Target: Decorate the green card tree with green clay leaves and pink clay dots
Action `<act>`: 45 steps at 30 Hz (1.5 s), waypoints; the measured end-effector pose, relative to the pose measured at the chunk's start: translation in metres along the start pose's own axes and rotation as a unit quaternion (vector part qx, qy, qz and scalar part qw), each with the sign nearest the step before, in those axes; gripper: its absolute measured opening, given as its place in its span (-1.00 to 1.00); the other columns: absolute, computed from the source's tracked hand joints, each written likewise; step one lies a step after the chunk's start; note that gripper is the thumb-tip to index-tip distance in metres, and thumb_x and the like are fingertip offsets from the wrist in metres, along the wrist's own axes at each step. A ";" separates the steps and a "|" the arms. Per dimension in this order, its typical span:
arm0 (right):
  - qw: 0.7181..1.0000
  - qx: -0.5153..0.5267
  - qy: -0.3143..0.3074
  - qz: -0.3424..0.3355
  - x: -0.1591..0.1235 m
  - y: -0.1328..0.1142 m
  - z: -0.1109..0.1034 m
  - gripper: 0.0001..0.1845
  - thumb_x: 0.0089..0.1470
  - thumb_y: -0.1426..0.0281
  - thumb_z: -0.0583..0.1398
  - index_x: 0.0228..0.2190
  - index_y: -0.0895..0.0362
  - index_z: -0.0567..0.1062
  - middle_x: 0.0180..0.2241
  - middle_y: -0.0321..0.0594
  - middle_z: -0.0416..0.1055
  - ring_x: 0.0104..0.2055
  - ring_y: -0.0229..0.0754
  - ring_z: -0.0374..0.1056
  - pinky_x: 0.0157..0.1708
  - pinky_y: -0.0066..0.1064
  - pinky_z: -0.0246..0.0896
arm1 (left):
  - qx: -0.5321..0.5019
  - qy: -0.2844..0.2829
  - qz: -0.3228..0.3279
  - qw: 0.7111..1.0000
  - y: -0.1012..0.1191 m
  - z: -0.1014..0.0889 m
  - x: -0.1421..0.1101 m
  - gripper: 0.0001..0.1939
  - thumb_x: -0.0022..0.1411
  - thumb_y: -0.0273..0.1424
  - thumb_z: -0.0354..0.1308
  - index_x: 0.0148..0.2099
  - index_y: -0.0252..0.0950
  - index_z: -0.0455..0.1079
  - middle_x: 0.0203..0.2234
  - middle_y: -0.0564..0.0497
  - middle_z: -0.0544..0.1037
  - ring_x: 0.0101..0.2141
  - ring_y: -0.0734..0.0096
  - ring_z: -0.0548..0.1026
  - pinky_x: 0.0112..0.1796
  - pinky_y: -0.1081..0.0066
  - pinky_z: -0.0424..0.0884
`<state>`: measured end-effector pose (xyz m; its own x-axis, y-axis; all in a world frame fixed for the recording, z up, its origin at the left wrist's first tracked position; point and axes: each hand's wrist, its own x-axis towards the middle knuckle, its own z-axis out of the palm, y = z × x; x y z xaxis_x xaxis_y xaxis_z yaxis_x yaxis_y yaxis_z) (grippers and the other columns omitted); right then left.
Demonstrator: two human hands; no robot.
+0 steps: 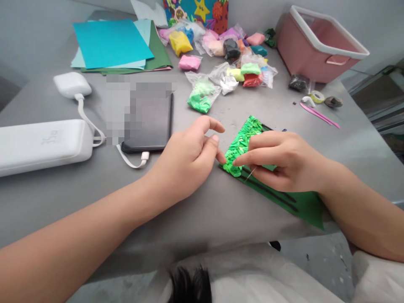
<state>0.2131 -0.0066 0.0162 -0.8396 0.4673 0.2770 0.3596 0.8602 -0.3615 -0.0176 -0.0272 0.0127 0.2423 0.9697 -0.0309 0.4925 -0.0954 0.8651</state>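
A dark green sheet [311, 208] lies at the table's front edge, with black strips [277, 195] along it. Small bright green clay pieces [241, 141] cover its left end in a leafy layer. My right hand [284, 162] is over the sheet, its fingers pinched on a thin stick [250, 174], and its index fingertip meets the green clay. My left hand [195, 155] rests at the left end of the sheet, thumb and index finger apart, holding nothing. A lower finger of it touches the clay's edge. An opened bag of green clay [202, 94] sits just behind.
Several bagged clays [232, 48] lie at the back, near a pink bin [303, 50]. Pink tools [319, 115] and tape [317, 97] are at the right. Coloured paper [113, 44], a phone [148, 122], a power bank [47, 145] and a white earbud case [71, 85] occupy the left.
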 end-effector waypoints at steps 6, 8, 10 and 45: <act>0.999 -0.037 -0.030 -0.015 0.000 0.004 0.000 -0.69 0.18 0.56 0.14 -0.13 0.08 0.60 -0.47 -0.31 0.38 -0.44 -0.27 0.26 -0.40 -0.39 0.10 | -0.004 0.001 0.000 1.000 -0.001 0.000 0.001 -0.82 0.35 -0.39 0.03 -0.03 -0.18 0.37 -0.50 0.11 0.66 -0.51 0.33 0.50 -0.43 0.36 0.21; 0.998 -0.049 -0.034 -0.009 0.000 0.004 0.001 -0.69 0.18 0.55 0.14 -0.12 0.08 0.60 -0.48 -0.31 0.37 -0.44 -0.27 0.25 -0.40 -0.39 0.08 | 0.009 -0.002 0.002 1.000 -0.001 0.000 0.001 -0.81 0.37 -0.38 0.00 -0.01 -0.19 0.36 -0.49 0.10 0.66 -0.51 0.33 0.51 -0.42 0.36 0.22; 0.998 -0.058 -0.037 -0.003 0.001 0.003 0.002 -0.68 0.18 0.55 0.14 -0.11 0.09 0.61 -0.49 -0.31 0.36 -0.45 -0.27 0.24 -0.41 -0.39 0.06 | 0.018 -0.005 0.004 1.000 -0.002 0.001 0.001 -0.80 0.38 -0.37 -0.01 0.00 -0.19 0.36 -0.48 0.10 0.67 -0.50 0.33 0.52 -0.42 0.36 0.22; 0.977 -0.026 0.212 -0.003 0.006 -0.007 0.008 -0.83 0.19 0.44 0.33 -0.17 0.02 0.66 -0.40 -0.25 0.43 -0.45 -0.30 0.36 -0.46 -0.41 0.32 | -0.389 -0.089 -0.047 0.916 0.001 0.000 0.006 -0.50 0.01 -0.41 0.53 -0.01 -0.27 0.47 -0.41 0.04 0.68 -0.35 0.37 0.65 -0.30 0.48 0.54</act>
<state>0.2028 -0.0112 0.0134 -0.6019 0.4946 0.6269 0.3847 0.8676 -0.3152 -0.0155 -0.0212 0.0128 0.3950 0.9071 -0.1451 -0.2092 0.2426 0.9473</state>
